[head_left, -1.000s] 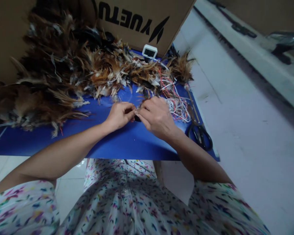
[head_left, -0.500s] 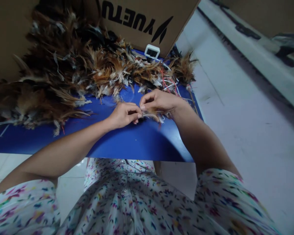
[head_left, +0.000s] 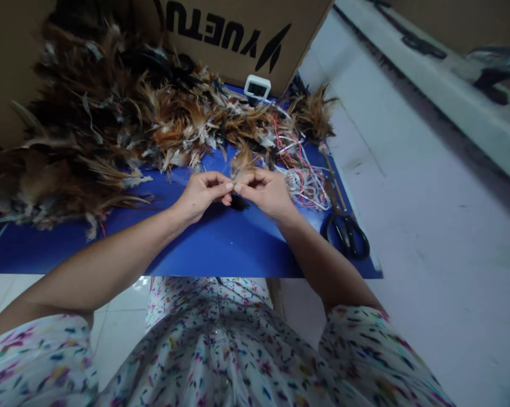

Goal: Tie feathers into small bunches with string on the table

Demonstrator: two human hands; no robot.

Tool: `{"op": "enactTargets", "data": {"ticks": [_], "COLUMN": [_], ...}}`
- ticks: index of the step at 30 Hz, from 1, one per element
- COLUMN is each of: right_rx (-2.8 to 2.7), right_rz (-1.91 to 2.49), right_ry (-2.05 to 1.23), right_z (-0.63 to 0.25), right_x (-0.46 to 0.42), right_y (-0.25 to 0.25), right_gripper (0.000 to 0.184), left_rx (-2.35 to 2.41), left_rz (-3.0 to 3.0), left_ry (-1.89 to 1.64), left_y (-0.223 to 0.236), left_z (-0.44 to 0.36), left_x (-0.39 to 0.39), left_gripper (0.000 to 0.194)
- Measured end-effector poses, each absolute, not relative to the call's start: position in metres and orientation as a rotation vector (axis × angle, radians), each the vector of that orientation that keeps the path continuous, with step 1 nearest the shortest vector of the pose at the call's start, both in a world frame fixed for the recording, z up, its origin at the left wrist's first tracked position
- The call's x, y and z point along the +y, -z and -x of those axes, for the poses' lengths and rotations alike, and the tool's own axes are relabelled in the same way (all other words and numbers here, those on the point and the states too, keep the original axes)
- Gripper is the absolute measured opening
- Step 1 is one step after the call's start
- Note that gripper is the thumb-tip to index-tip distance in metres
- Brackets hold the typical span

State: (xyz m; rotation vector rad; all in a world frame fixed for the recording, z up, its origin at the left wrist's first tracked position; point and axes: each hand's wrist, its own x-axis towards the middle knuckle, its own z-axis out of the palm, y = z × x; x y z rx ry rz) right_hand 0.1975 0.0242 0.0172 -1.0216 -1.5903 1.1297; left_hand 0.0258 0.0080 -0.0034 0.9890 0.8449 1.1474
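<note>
A small bunch of brown feathers (head_left: 243, 161) is pinched between my two hands, above the blue tabletop (head_left: 221, 249). My left hand (head_left: 202, 195) closes thumb and finger on its base end. Thumb to thumb with it, my right hand (head_left: 266, 192) grips the same end, and the feather tips fan away toward the back. Whether a thread runs between the fingertips is too small to tell. Below the fingertips a dark feather tuft (head_left: 239, 202) shows near the tabletop.
Heaped feathers (head_left: 170, 118) cover the back and left. A small white digital display (head_left: 257, 86) stands before a cardboard box (head_left: 238, 34). On the right lie tangled white and red ties (head_left: 308, 186) and black-handled scissors (head_left: 347, 234), near the table's right edge.
The feather bunch has turned from pointing right to pointing toward the back. My right forearm has shifted left, uncovering the scissors and tangled ties. Both hands still pinch the bunch.
</note>
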Motion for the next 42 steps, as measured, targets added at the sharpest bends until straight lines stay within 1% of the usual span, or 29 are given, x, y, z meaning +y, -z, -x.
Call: {"op": "enactTargets", "data": {"ticks": [4, 9, 14, 22, 29, 33, 36, 39, 42], "right_rx": [-1.579, -1.536, -1.437, -1.335, -1.295, -1.304, -1.3, -1.281, -1.254], "right_rz": [1.067, 1.113, 1.073, 1.037, 1.041, 1.051, 1.045, 1.047, 1.058], "right_ry": [-1.014, -0.966, -1.085, -1.294, -1.372, -1.374, -1.374, -1.407, -1.457], "right_z": [-0.193, -0.192, -0.196, -0.2, -0.2, -0.198, -0.198, -0.199, -0.2], "right_x": [0.019, 0.02, 0.022, 0.025, 0.025, 0.025, 0.025, 0.026, 0.027], "right_y": [-0.013, -0.009, -0.012, -0.009, -0.01, -0.009, -0.009, -0.009, -0.011], "right_gripper": [0.019, 0.017, 0.018, 0.02, 0.018, 0.014, 0.012, 0.012, 0.011], "left_rx": [0.899, 0.927, 0.836, 0.901, 1.017, 1.155, 1.193, 1.221, 1.194], "left_rz": [-1.045, -1.132, -1.074, -1.185, -1.452, -1.905, -2.194, -2.184, -1.983], "left_ry": [-1.19, -1.165, -1.111, -1.193, -1.233, -1.236, -1.166, -1.123, -1.136], "left_y": [0.005, 0.005, 0.006, 0.005, 0.008, 0.006, 0.003, 0.0, 0.002], "left_z": [-0.028, -0.029, -0.026, -0.024, -0.022, -0.017, -0.013, -0.012, -0.013], "left_x": [0.006, 0.005, 0.007, 0.008, 0.009, 0.009, 0.01, 0.011, 0.013], "left_gripper": [0.039, 0.042, 0.046, 0.042, 0.034, 0.015, 0.017, 0.014, 0.013]}}
